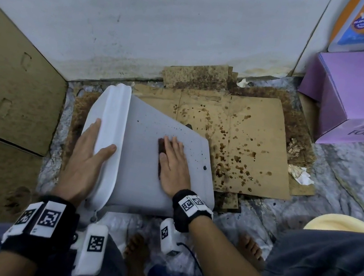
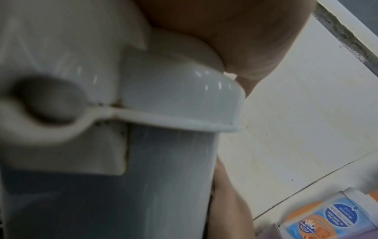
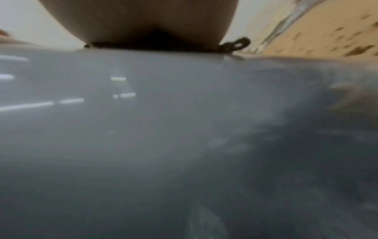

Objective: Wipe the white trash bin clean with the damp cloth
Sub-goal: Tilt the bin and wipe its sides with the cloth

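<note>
Denim on my knees sits lowest in the head view, with my bare feet on the marbled floor (image 1: 347, 176) between them. Just past them the bin (image 1: 141, 179) lies on its side, lid end to my left, its base end over the cardboard (image 1: 256, 125). It is smooth, glossy white plastic, a tapered boxy body with rounded corners and a thick ridged lid (image 1: 111, 113); small dark specks dot the upper wall toward the base, and a grimy line runs along the lid seam in the left wrist view. My left hand (image 1: 88, 154) rests on the lid, fingers straight, thumb spread across the rim. My right hand (image 1: 172, 162) lies flat, fingers straight and together, pressing the cloth (image 1: 162, 149) onto the bin's side; the cloth is dark brownish, only its edge showing past my fingers. The cardboard beyond is flat, creased, spattered with brown drops and soaked dark at its edges. Crumpled paper scraps (image 1: 300, 174) lie at its right. Purple boxes (image 1: 347, 98) stand far right against the scuffed white wall (image 1: 170, 18).
</note>
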A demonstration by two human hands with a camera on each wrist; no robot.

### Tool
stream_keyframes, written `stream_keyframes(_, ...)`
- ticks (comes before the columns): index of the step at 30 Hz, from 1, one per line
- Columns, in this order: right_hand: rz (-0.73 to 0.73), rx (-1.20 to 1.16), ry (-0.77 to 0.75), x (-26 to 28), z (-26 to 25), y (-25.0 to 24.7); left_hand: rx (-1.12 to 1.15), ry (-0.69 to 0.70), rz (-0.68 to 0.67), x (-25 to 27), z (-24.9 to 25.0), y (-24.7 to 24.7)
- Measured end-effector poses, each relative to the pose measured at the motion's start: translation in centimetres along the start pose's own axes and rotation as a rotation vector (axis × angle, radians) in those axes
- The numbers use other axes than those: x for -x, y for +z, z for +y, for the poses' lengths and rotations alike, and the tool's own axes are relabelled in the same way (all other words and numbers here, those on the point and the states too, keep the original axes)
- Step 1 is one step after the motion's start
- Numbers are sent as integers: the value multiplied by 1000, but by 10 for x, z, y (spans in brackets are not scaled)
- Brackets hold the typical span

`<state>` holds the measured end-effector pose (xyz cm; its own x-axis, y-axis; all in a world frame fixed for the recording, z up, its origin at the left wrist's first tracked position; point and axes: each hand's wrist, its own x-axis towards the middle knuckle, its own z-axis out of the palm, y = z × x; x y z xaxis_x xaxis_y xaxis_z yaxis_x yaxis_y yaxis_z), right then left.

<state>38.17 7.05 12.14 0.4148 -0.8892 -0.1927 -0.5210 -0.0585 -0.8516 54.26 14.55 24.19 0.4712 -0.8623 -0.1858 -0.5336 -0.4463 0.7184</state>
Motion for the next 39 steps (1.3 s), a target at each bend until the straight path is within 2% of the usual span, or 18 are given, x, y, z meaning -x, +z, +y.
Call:
stream_keyframes(4, 2, -23, 97, -2, -4, -1, -6, -15, 3, -2, 0, 0)
stream_keyframes(9, -62, -42, -177, -2, -72, 11, 41, -34, 12, -10, -4, -3)
stream_keyframes(12, -54, -56, -245, -1, -86, 14, 60, -45, 10, -13, -3, -5)
stream_keyframes(14, -38, -33, -281, -2, -72, 12, 63, -42, 15, -14, -3, -5)
stream_keyframes(16, -26, -18, -238, -2, -48, 6, 67, -58, 16, -14, -2, -5)
stream_keyframes(21, -7, 109, 67, -3, 40, -13, 98, -64, 25, -12, -3, -6)
stream_keyframes(24, -9, 134, 165, -9, 66, -15, 99, -63, 15, -14, -2, -5)
stream_keyframes(26, 8, 136, 145, -11, 53, -12, 95, -65, 14, -15, -1, -5)
stream_keyframes(31, -51, 5, -161, -3, -21, -6, 65, -64, 24, -19, -1, -5)
stream_keyframes(34, -78, -8, -241, -7, -27, -6, 120, -97, 20, -24, -6, -6)
stream_keyframes(36, -74, 8, -221, -11, -11, -10, 146, -104, 19, -26, -9, -7)
stream_keyframes(39, -40, 54, -47, -18, 32, -20, 195, -113, 1, -31, -19, -9)
